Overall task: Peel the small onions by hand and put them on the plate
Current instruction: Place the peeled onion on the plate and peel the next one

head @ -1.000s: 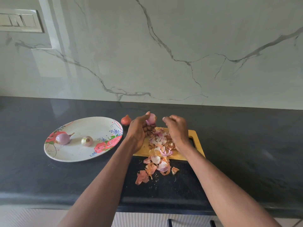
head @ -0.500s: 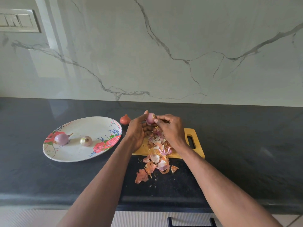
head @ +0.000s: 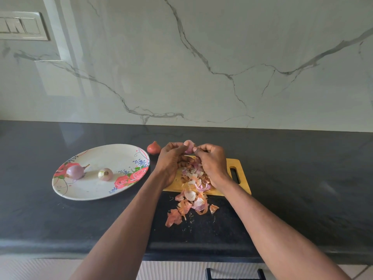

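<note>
Two hands meet above the far end of the wooden cutting board: your left hand grasps a small pale-pink onion between thumb and fingers, and your right hand pinches at its right side with curled fingertips. Below them a heap of onion skins covers the board and spills over its near edge onto the dark countertop. One unpeeled reddish onion sits on the counter just left of your left hand, near the rim of the floral plate. On that plate lie a purple peeled onion and a paler peeled onion, slightly apart.
</note>
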